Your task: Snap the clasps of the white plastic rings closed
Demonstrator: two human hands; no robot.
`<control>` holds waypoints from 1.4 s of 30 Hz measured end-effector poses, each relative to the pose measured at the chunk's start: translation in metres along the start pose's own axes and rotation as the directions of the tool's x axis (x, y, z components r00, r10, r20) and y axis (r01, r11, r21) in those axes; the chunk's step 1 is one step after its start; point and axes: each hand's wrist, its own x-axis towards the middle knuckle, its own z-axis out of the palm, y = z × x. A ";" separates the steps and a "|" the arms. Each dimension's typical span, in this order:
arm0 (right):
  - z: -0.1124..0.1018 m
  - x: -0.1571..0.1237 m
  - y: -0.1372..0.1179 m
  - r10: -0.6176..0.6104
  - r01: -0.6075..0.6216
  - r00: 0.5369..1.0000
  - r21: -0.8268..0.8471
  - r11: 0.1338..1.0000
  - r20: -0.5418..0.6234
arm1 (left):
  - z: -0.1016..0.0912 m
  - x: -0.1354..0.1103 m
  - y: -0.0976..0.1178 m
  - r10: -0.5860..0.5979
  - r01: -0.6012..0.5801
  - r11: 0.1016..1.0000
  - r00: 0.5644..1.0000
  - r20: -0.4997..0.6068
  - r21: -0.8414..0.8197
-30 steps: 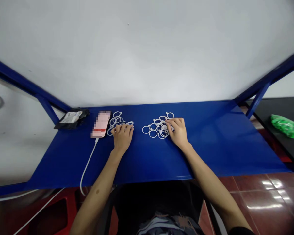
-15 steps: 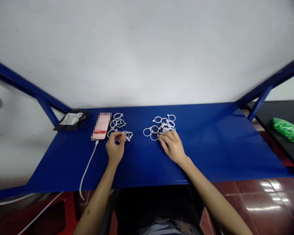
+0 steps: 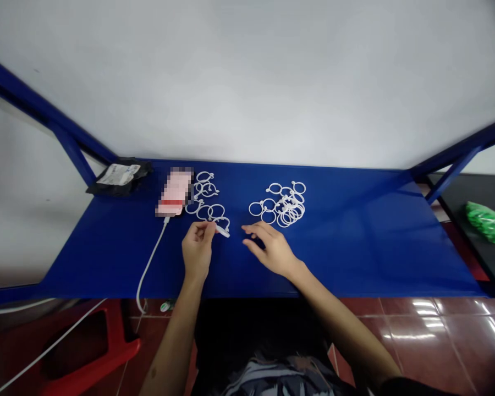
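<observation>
Between the thumb and fingers of my left hand [image 3: 198,242] is a white curtain ring [image 3: 223,231], seen nearly edge-on and tilted. Just beyond that hand lies a loose group of white curtain rings [image 3: 216,210], each with a small eyelet. My right hand [image 3: 270,247] is over the blue table with its thumb and fingers apart and nothing between them. A larger heap of overlapping white curtain rings [image 3: 286,219] lies beyond it, not touched by the fingers.
A phone [image 3: 175,192] with a white charging cable [image 3: 152,264] lies left of the rings on the blue table [image 3: 363,236]. A black packet [image 3: 119,177] is at the far left corner. A red stool [image 3: 115,341] stands below; a green bag [image 3: 489,223] lies at right.
My right hand has left the heap of rings and moved left toward my left hand. The ring in my left hand now sticks out to the right. The camera view has shifted.
</observation>
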 end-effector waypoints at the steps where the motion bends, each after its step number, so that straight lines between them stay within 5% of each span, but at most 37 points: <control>1: 0.006 0.005 -0.002 -0.008 0.007 0.999 0.006 1.000 0.052 | 0.000 -0.002 -0.001 0.003 -0.003 1.000 1.000 0.015 0.016; 4: 0.022 0.014 -0.004 -0.011 0.009 0.996 0.027 1.000 0.093 | 0.001 -0.007 -0.004 0.051 -0.055 0.996 0.997 0.055 0.072; 8: 0.033 0.019 0.004 0.064 -0.063 0.998 0.079 0.995 -0.009 | -0.003 -0.009 -0.006 0.186 -0.205 0.947 0.978 0.098 0.246; 14: 0.016 0.021 0.018 0.136 -0.118 0.981 0.130 0.984 -0.136 | -0.003 -0.013 -0.013 0.492 -0.590 0.615 0.806 0.330 0.524; 17: 0.002 0.022 0.022 0.138 -0.115 0.977 0.142 0.983 -0.162 | -0.002 -0.014 -0.017 0.524 -0.621 0.461 0.767 0.370 0.634; 21: -0.012 0.022 0.028 0.149 -0.111 0.969 0.194 0.975 -0.198 | 0.000 -0.012 -0.016 0.558 -0.589 0.373 0.759 0.334 0.717; 26: -0.015 0.023 0.034 0.260 -0.173 0.925 0.301 0.938 -0.277 | 0.017 -0.002 0.008 0.632 -0.687 0.509 0.707 0.317 0.519; 32: -0.018 0.024 0.032 0.363 -0.205 0.895 0.487 0.849 -0.258 | 0.056 0.026 0.038 0.623 -0.763 0.634 0.599 0.503 0.123; 36: -0.017 0.023 0.030 0.333 -0.193 0.914 0.475 0.859 -0.230 | 0.068 0.039 0.035 0.591 -0.732 0.673 0.617 0.520 0.103; 42: -0.014 0.015 0.027 0.246 -0.154 0.957 0.449 0.880 -0.153 | 0.060 0.035 0.024 0.599 -0.721 0.690 0.619 0.508 0.064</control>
